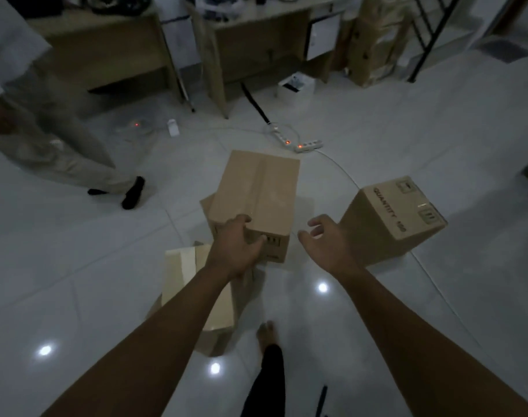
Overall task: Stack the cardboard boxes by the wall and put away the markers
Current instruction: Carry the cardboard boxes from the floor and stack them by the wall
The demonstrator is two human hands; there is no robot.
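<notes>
Head view: top box (pixel 256 191) sits skewed on a lower box (pixel 207 206), on the floor (pixel 76 251).
Left hand (pixel 237 245): fingers curled over its near corner.
Right hand (pixel 329 239): fingers spread, holding nothing.
Risk: a one-handed lift could tip it.
Markers: none visible.

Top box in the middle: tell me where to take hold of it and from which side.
Take the top box by its two long side faces near the end closest to the person. The left hand already grips the near left corner; the open right hand should probably close on the near right edge, since the box looks too wide for one hand.
</notes>
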